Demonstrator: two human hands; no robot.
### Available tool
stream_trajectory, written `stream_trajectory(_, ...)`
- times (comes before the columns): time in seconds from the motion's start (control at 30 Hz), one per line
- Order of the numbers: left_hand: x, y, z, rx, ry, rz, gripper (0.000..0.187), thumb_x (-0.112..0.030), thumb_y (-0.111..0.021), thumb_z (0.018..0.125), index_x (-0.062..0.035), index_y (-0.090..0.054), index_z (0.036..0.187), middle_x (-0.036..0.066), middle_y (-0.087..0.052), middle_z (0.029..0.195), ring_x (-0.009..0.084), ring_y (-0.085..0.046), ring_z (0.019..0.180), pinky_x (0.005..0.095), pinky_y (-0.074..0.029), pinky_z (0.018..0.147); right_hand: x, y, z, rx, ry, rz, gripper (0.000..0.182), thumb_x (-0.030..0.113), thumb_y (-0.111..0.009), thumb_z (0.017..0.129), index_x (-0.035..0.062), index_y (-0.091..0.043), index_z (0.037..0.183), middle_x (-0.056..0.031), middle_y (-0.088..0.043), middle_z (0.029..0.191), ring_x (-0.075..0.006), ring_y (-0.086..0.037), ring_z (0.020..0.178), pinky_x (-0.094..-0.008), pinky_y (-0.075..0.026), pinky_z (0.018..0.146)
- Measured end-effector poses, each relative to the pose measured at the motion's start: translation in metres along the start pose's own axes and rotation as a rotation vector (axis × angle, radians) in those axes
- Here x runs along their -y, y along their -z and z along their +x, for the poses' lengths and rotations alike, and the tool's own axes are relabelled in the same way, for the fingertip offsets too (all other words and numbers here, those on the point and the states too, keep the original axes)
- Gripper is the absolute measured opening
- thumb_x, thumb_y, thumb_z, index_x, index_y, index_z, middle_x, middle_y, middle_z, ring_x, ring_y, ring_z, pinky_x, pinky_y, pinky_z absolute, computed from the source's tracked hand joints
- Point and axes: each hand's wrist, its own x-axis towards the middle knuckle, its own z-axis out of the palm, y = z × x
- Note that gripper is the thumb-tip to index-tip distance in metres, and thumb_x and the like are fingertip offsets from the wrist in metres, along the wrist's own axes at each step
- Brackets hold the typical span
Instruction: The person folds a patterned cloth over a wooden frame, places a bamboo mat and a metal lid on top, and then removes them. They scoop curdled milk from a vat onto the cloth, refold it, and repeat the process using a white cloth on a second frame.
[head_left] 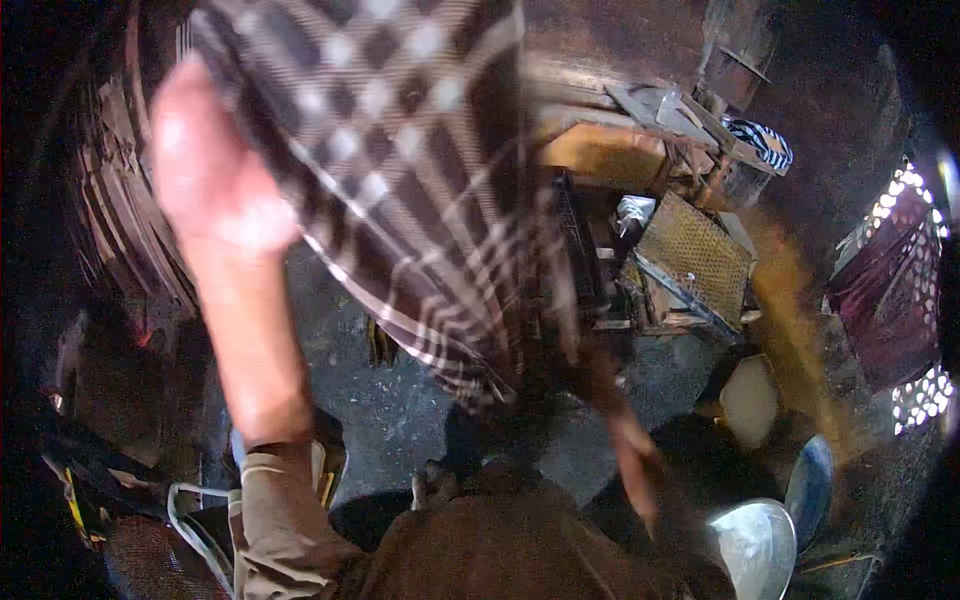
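A dark checked cloth [400,130] with white and brown lines hangs raised in front of me, blurred by motion. My left hand [215,165] is at its upper left edge, closed on the cloth, with the fingers smeared and partly hidden. My right forearm [630,450] reaches up from below toward the cloth's lower right side. Shadow and blur hide the fingers of my right hand, so its grip cannot be made out.
A woven-topped piece [695,255] leans among wooden boards at the right. Long slats [125,200] stand at the left. A pale metal basin [755,545] is at lower right, and a maroon cloth [890,280] hangs at far right. Below lies the dark floor [385,440].
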Motion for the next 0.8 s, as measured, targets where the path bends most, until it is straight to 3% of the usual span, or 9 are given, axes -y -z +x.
stream_trajectory(0.17, -0.086, 0.070, -0.020, 0.005, 0.050, 0.218, 0.034, -0.018, -0.028, 0.089, -0.0035, -0.043, 0.116, 0.014, -0.046, 0.118, 0.0262, -0.044, 0.109, 0.0417, -0.034, 0.094, -0.072, -0.031, -0.045, 0.309, -0.436, 0.051, 0.023, 0.016, -0.057, 0.070, 0.0071, -0.058, 0.091, -0.0151, -0.059, 0.075, -0.0294, -0.057, 0.069, -0.0363, -0.045, 0.064)
stream_trajectory(0.23, -0.116, 0.096, -0.047, -0.102, 0.039, 0.213, 0.034, -0.020, -0.030, 0.090, -0.0038, -0.043, 0.117, 0.009, -0.052, 0.112, 0.0216, -0.048, 0.103, 0.0366, -0.035, 0.093, -0.082, 0.003, -0.051, -0.326, -0.048, -0.122, 0.019, 0.016, -0.059, 0.070, 0.0079, -0.059, 0.086, -0.0148, -0.058, 0.068, -0.0279, -0.058, 0.057, -0.0355, -0.045, 0.052)
stream_trajectory(0.27, -0.119, 0.104, -0.058, -0.330, -0.031, 0.263, 0.033, -0.022, -0.030, 0.090, -0.0043, -0.045, 0.114, 0.009, -0.053, 0.109, 0.0203, -0.049, 0.100, 0.0348, -0.037, 0.092, -0.080, 0.017, -0.052, -0.256, -0.694, -0.305, 0.016, 0.014, -0.060, 0.068, 0.0076, -0.060, 0.083, -0.0171, -0.058, 0.070, -0.0292, -0.059, 0.063, -0.0379, -0.045, 0.054)
stream_trajectory(0.37, -0.145, 0.153, -0.086, -0.336, 0.027, 0.277, 0.030, -0.025, -0.032, 0.091, -0.0094, -0.044, 0.114, 0.006, -0.052, 0.107, 0.0171, -0.050, 0.096, 0.0328, -0.040, 0.089, -0.147, 0.071, -0.039, -0.553, -0.793, -0.321, 0.031, 0.006, -0.054, 0.066, -0.0033, -0.057, 0.095, -0.0222, -0.059, 0.083, -0.0342, -0.058, 0.077, -0.0395, -0.045, 0.068)
stream_trajectory(0.53, -0.187, 0.196, -0.113, -0.756, -0.099, 0.578, 0.039, -0.032, -0.036, 0.088, -0.0029, -0.042, 0.114, 0.008, -0.051, 0.108, 0.0205, -0.049, 0.096, 0.0361, -0.040, 0.087, -0.158, 0.233, 0.035, -0.833, -0.072, 0.304, 0.048, 0.042, -0.049, 0.080, -0.0050, -0.052, 0.090, -0.0106, -0.059, 0.085, -0.0186, -0.053, 0.081, -0.0338, -0.041, 0.069)
stream_trajectory(0.6, -0.188, 0.202, -0.127, -0.664, 0.051, 0.590, 0.041, -0.035, -0.039, 0.087, -0.0018, -0.046, 0.109, 0.008, -0.054, 0.099, 0.0202, -0.053, 0.088, 0.0339, -0.043, 0.082, -0.125, 0.313, 0.071, -0.779, -0.148, -0.124, 0.061, 0.055, -0.041, 0.079, -0.0030, -0.054, 0.095, -0.0126, -0.059, 0.086, -0.0175, -0.055, 0.085, -0.0315, -0.044, 0.072)
stream_trajectory(0.7, -0.172, 0.234, -0.162, -0.822, 0.419, 0.614, 0.043, -0.037, -0.055, 0.077, -0.0028, -0.052, 0.103, 0.005, -0.057, 0.092, 0.0191, -0.056, 0.081, 0.0342, -0.047, 0.070, -0.030, 0.381, 0.110, -0.500, -0.072, -0.181, 0.051, 0.029, -0.051, 0.079, -0.0054, -0.041, 0.117, -0.0194, -0.051, 0.108, -0.0254, -0.053, 0.095, -0.0312, -0.040, 0.084)
stream_trajectory(0.77, -0.136, 0.215, -0.173, 0.328, 0.716, 1.646, 0.045, -0.036, -0.067, 0.064, -0.0039, -0.058, 0.094, 0.008, -0.059, 0.081, 0.0181, -0.057, 0.072, 0.0364, -0.047, 0.064, 0.006, 0.395, 0.125, -0.353, -0.222, -0.253, 0.049, 0.016, -0.053, 0.076, -0.0048, -0.038, 0.118, -0.0186, -0.049, 0.111, -0.0268, -0.049, 0.101, -0.0297, -0.038, 0.087)
stream_trajectory(0.8, -0.120, 0.203, -0.180, 0.349, 1.004, 1.652, 0.042, -0.035, -0.068, 0.059, -0.0042, -0.060, 0.087, 0.010, -0.058, 0.074, 0.0200, -0.057, 0.067, 0.0363, -0.047, 0.063, 0.015, 0.396, 0.123, -0.164, -0.288, -0.204, 0.053, 0.014, -0.056, 0.074, -0.0038, -0.036, 0.120, -0.0183, -0.049, 0.111, -0.0274, -0.047, 0.104, -0.0303, -0.037, 0.088)
